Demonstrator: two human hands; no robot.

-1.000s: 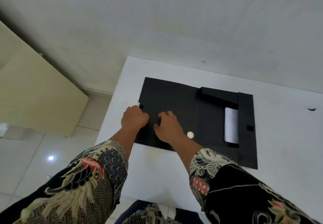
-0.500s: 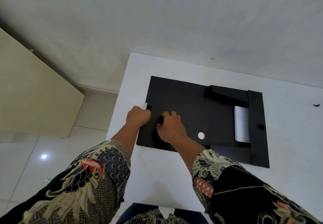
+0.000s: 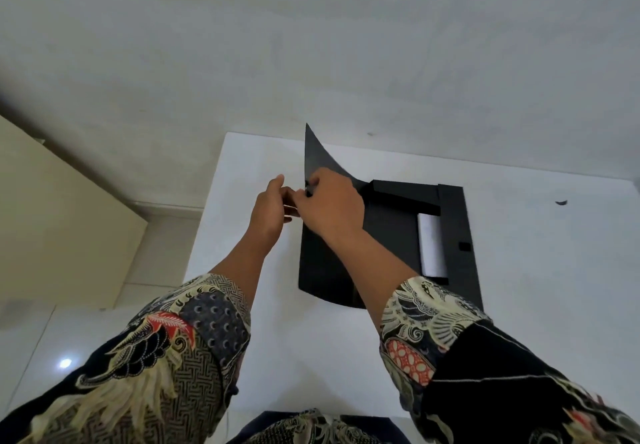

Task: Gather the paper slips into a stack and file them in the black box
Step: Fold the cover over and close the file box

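Note:
The black box (image 3: 454,225) lies flat on the white table (image 3: 554,287). Its lid (image 3: 320,157) is bent upward at the left, with the far corner pointing up. My right hand (image 3: 332,209) pinches the lid's left edge. My left hand (image 3: 272,213) is right beside it, thumb raised, fingers reaching to the same edge; my right hand hides whether they grip it. A white stack of paper slips (image 3: 429,246) lies inside the box, near its right side.
A small dark speck (image 3: 561,202) lies on the table at the far right. The table's left edge drops to a tiled floor (image 3: 69,332). A beige cabinet (image 3: 52,221) stands to the left, and a grey wall lies beyond the table.
The lid lay flat under both hands before; now its left edge is lifted and curled up. Both hands have risen with it.

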